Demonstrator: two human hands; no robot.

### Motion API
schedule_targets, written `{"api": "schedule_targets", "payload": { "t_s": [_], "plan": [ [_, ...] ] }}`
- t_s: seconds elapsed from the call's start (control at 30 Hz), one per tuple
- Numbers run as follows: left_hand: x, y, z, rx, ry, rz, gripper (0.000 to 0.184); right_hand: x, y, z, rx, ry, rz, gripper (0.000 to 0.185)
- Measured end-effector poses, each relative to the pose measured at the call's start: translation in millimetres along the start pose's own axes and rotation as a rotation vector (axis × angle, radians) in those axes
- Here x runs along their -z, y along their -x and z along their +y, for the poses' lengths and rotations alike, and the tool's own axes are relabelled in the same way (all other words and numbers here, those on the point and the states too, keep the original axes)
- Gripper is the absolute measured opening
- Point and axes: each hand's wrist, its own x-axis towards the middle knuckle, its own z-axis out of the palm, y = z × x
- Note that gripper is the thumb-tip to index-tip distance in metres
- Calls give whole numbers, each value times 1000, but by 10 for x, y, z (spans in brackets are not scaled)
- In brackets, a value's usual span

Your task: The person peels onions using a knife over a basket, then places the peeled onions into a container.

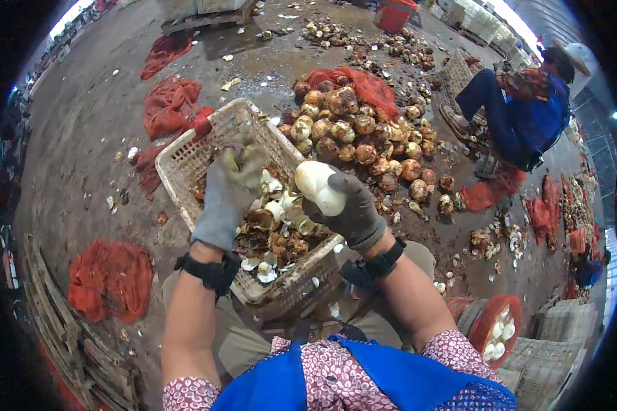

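In my right hand [349, 209], in a dark grey glove, is a peeled white onion [317, 179] with two rounded lobes; whether it is one bulb or two I cannot tell. My left hand [230, 188], in a lighter grey glove, is over the crate to the left of the onion. Its fingers are smeared by motion, so their grip is unclear. Beneath both hands stands a dirty plastic crate [178, 161] between my knees. Onion peels and white trimmings [274, 236] lie inside it.
Beyond the crate is a heap of unpeeled onions [363, 127] with red netting. A red-rimmed container [517, 308] of peeled onions stands at the lower right. Red net bags [110, 281] and wooden slats [55, 322] lie left. A seated person [528, 109] is at the right.
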Motion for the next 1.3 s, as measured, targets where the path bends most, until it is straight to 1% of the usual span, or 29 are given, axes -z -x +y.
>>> {"api": "schedule_targets", "payload": {
  "t_s": [0.07,0.1,0.13,0.17,0.2,0.23,0.33,0.37,0.4,0.43,0.47,0.5,0.53,0.57,0.63,0.7,0.73,0.77,0.8,0.87,0.9,0.93,1.03,1.07,1.1,1.13,1.2,1.23,1.3],
  "plan": [
    [35,90,-56,-534,-858,25,32,17,47,-35,14,60,45,64],
    [-1,19,-53,-855,-896,-11,39,44,35,-25,27,61,38,64],
    [-26,69,-74,-859,-895,-20,39,82,13,-8,41,59,30,63],
    [-173,255,166,-545,-583,-211,50,183,-13,-17,1,19,-108,58],
    [-299,396,322,-223,-266,-379,62,159,-21,8,3,16,-102,58],
    [-366,455,349,-290,-238,-419,54,110,-41,45,49,108,-75,57],
    [-273,374,173,-237,-225,-500,40,160,-17,67,56,260,-72,54],
    [-284,363,232,-313,-253,-444,30,132,28,52,41,150,-126,56],
    [-269,319,213,-316,-250,-445,30,122,61,24,24,43,-182,58],
    [-214,256,153,-240,-156,-304,28,138,90,-2,19,31,-208,77],
    [-159,196,86,-162,-64,-173,26,123,120,-14,31,31,-197,77],
    [-105,148,12,-325,-288,-86,25,91,151,-35,65,-33,-143,78],
    [6,84,-67,-219,-652,-33,29,78,189,-60,104,-94,-86,79],
    [-17,119,37,-218,-1090,-86,34,153,171,-93,125,-148,-252,81],
    [-51,236,81,4,-1368,-253,42,168,266,-321,235,-138,-218,72],
    [-74,304,-20,-198,-1410,-299,34,188,519,-588,398,-140,-176,59],
    [-9,176,-179,-14,-1438,-361,54,236,713,-683,486,-152,-138,55],
    [-84,212,-110,-70,-1325,-388,55,329,999,-797,542,-157,-77,55],
    [-133,261,-42,-106,-1211,-406,56,445,1367,-935,738,-81,49,52],
    [-136,251,-108,-54,-1309,-459,55,718,2139,-1227,1075,80,270,52],
    [-134,262,-131,11,-1398,-454,55,977,2651,-1350,1140,-23,521,59],
    [-163,282,-140,4,-1408,-469,55,1016,3087,-1459,1220,194,719,53],
    [-103,300,-336,-122,-1374,-481,50,1625,4529,-1481,1234,763,1487,44],
    [-91,266,-446,-121,-1385,-503,50,1606,4934,-1416,989,860,1641,46],
    [-88,251,-534,-68,-1353,-519,50,1746,5222,-1359,887,1004,1892,52],
    [-92,251,-594,-14,-1321,-533,49,2154,5823,-1232,483,1718,2204,58],
    [-117,263,-685,25,-1236,-556,49,2158,6081,-930,-263,1778,2276,60],
    [-146,263,-724,59,-1135,-551,49,2174,6089,-829,-283,1774,2271,60],
    [-262,273,-713,89,-1217,-564,47,2102,5644,-645,195,1845,2198,55]
  ]
}}
